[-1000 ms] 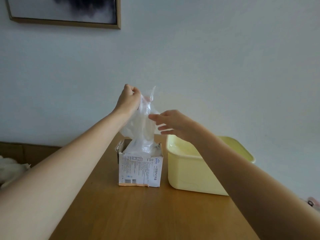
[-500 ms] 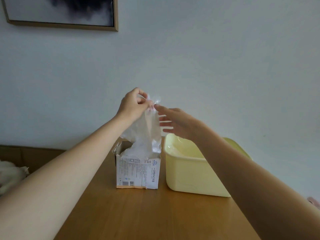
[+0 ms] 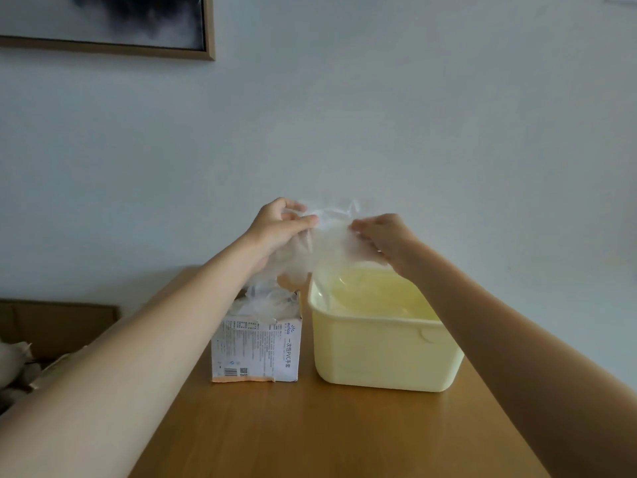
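Hands first: the left hand (image 3: 279,225) is curled, thumb and fingers pinching one edge of a clear plastic glove (image 3: 329,241). The right hand (image 3: 382,236), just beside it, pinches the opposite edge. Between them the thin film is spread out in the air, crumpled along the top, with its lower part hanging loose below the knuckles. The film is too sheer to show whether the cuff is open.

Straight below the left hand sits the glove box (image 3: 256,346), torn open on top, with spare gloves (image 3: 265,300) bunched up out of the opening. The held glove looks free of that bunch, or very nearly, its lowest fold hanging close above it. Below the right hand, just beside the box, stands a pale yellow tub (image 3: 379,353), its glossy inside facing up. Box and tub both rest on the wooden worktop (image 3: 327,436). Far up and to the left of the hands, a framed picture (image 3: 138,51) hangs on the wall.

Where does that leave things? Drawing one glove out of the box looks as good as done, since it is up in the air and held on both sides. What remains, by my reading, is finding the cuff, opening it and slipping a hand in. Both hands are bare, so a second glove likely has to come out after that.
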A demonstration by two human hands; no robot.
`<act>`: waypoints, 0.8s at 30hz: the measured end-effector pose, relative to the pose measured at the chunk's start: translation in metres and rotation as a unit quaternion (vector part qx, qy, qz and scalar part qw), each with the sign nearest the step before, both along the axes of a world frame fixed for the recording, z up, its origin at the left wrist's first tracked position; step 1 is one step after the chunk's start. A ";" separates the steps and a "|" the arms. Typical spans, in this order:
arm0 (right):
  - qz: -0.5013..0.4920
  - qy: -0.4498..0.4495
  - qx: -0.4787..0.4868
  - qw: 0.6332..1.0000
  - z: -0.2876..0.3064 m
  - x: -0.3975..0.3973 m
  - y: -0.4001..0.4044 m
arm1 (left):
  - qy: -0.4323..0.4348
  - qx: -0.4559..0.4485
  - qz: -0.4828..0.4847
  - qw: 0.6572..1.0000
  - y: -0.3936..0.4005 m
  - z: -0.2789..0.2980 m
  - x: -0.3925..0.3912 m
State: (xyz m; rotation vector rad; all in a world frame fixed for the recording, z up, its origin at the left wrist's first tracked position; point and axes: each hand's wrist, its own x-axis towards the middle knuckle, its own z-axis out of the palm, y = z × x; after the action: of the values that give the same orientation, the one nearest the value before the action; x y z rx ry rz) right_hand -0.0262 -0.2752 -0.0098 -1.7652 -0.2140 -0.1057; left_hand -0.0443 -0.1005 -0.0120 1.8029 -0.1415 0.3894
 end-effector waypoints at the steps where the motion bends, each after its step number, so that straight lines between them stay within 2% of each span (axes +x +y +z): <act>1: -0.033 -0.009 -0.018 0.999 -0.002 0.003 -0.005 | 0.002 -0.005 0.002 1.000 -0.002 -0.003 0.002; 4: -0.110 -0.027 -0.023 0.993 -0.006 0.011 -0.019 | 0.000 -0.057 0.022 0.998 -0.014 -0.010 0.009; 6: -0.163 -0.051 -0.094 0.981 -0.010 0.016 -0.027 | -0.003 -0.072 0.057 0.996 -0.019 -0.016 0.016; 7: -0.182 -0.066 -0.142 0.971 -0.014 0.018 -0.032 | -0.005 -0.043 0.087 0.995 -0.019 -0.019 0.019; 9: -0.206 -0.081 -0.256 0.941 -0.025 0.024 -0.045 | -0.005 0.082 0.151 0.985 -0.014 -0.025 0.024; 12: -0.210 -0.051 -0.380 0.899 -0.042 0.027 -0.070 | 0.003 0.256 0.237 0.937 -0.005 -0.027 0.026; 14: -0.200 -0.031 -0.434 0.878 -0.049 0.027 -0.080 | -0.039 0.311 0.259 0.914 -0.011 -0.024 0.028; 15: -0.192 -0.022 -0.462 0.866 -0.050 0.027 -0.082 | -0.082 0.325 0.241 0.911 -0.019 -0.022 0.031; 17: -0.171 -0.011 -0.520 0.837 -0.052 0.027 -0.085 | -0.151 0.378 0.129 0.905 -0.045 -0.019 0.035; 18: -0.160 -0.016 -0.546 0.822 -0.052 0.027 -0.084 | -0.152 0.413 0.047 0.897 -0.059 -0.021 0.035; 19: -0.155 -0.020 -0.569 0.807 -0.053 0.027 -0.084 | -0.115 0.450 -0.043 0.885 -0.074 -0.025 0.035; 20: -0.151 -0.026 -0.591 0.792 -0.053 0.026 -0.084 | -0.049 0.492 -0.120 0.861 -0.085 -0.030 0.034; 21: -0.147 -0.025 -0.610 0.778 -0.055 0.026 -0.085 | 0.021 0.543 -0.175 0.821 -0.094 -0.036 0.035; 24: -0.113 -0.010 -0.668 0.736 -0.060 0.025 -0.087 | 0.167 0.677 -0.200 0.688 -0.100 -0.057 0.044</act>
State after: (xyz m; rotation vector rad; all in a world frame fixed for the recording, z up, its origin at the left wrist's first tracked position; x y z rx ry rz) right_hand -0.0016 -0.3622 -0.0693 -3.2527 -0.0609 -0.1663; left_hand -0.0007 -0.2009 -0.0690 3.1532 -0.6923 -0.5793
